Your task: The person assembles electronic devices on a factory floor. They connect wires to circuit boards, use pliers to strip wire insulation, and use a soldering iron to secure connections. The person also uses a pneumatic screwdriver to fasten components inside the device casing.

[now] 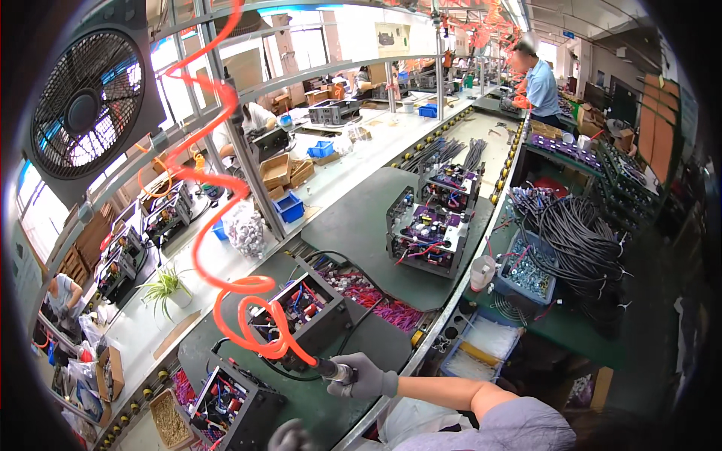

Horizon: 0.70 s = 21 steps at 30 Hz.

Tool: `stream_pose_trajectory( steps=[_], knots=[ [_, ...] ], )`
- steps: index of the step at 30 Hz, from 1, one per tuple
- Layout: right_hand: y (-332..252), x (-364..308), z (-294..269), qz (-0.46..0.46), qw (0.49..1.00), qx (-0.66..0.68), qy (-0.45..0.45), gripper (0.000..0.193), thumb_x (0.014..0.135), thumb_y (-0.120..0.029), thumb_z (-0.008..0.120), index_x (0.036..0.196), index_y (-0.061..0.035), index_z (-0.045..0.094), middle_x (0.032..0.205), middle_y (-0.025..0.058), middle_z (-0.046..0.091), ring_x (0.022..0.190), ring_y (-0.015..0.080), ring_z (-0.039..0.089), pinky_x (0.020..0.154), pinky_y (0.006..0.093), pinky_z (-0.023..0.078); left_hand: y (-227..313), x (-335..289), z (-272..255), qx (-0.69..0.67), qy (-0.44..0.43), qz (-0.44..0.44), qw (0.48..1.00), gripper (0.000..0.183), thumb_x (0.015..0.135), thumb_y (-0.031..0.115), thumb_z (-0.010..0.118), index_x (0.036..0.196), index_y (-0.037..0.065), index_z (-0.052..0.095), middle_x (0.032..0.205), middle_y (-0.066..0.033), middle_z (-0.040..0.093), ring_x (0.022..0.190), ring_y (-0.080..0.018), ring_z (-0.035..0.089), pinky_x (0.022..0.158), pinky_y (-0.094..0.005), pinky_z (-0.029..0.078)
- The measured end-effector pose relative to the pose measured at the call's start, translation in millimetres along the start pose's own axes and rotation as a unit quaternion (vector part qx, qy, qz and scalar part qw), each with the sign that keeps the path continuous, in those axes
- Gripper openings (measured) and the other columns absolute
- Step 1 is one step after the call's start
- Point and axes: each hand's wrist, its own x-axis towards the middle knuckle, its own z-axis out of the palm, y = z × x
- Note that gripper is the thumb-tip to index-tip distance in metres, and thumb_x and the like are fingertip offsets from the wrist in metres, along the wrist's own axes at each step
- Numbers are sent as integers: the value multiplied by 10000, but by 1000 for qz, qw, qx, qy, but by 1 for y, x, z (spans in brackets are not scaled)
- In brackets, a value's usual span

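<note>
My right hand [368,377], in a grey glove, is closed around an air tool [331,369] with a dark end and a metal part. An orange coiled air hose [282,334] runs up from it. My left hand [292,436], also gloved, is a blur at the lower edge, and its fingers cannot be made out. Close to it stands an open black metal case [252,402] with circuit parts and wires inside. Beyond the tool is another open case [331,312], partly hidden by the hose loops. Both rest on dark green boards [380,342].
Further along the line are circuit-board assemblies [430,233]. To the right are a blue bin of small metal parts [526,267], black cables [579,240] and a white cup [482,272]. A tray of brass-coloured pieces [170,421] sits lower left. A co-worker [541,86] stands far right.
</note>
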Motion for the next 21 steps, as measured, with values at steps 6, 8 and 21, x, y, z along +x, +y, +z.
stream_pose_trajectory(
  steps=[6, 8, 21],
  knots=[
    [-80, 31, 4, -90, 974, 206, 35, 238, 846, -89, 755, 1035, -38, 620, 956, 18, 624, 831, 92, 572, 767, 254, 482, -48, 76, 59, -254, -185, 17, 949, 231, 992, 221, 544, 1150, 54, 568, 839, -30, 574, 637, -100, 469, 496, -233, 379],
    [-93, 35, 3, -62, 925, 374, 10, 287, 815, -47, 763, 1058, -32, 611, 976, 53, 630, 850, 102, 591, 752, 263, 498, -50, 81, 70, -308, -154, 13, 939, 249, 1004, 247, 539, 1155, 50, 562, 832, -13, 562, 613, -98, 447, 478, -224, 366],
    [-63, 22, 11, -80, 886, 454, 48, 441, 771, -67, 824, 1143, -44, 587, 1038, 108, 638, 847, 140, 629, 749, 283, 544, -31, 70, 92, -438, -143, 17, 887, 265, 1027, 289, 511, 1150, 61, 566, 817, -2, 508, 627, -89, 418, 475, -210, 344]
  ],
)
